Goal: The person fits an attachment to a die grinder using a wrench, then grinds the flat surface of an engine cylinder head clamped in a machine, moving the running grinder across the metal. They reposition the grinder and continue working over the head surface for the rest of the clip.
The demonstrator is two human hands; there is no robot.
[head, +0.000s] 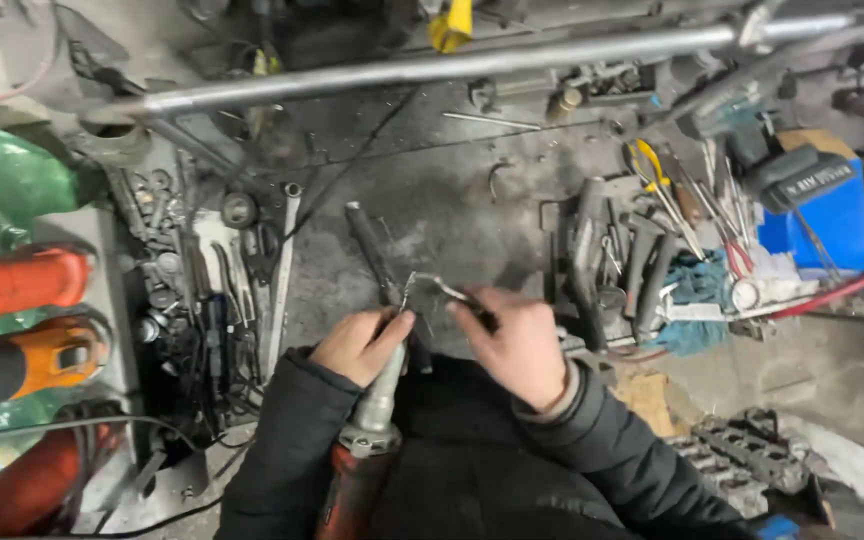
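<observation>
Head view, left to right. Orange-handled tools lie at the left edge; loose sockets and wrenches fill the centre-left bench. Left hand, lower centre, has its grip closed on the neck of a red power tool, whose long axis runs up the frame from the person's lap. Just to its right, touching at the tip, a bent metal piece lies crosswise; right hand pinches its right end, grip closed. Both forearms converge, wrists raised. A blue case sits at upper right.
</observation>
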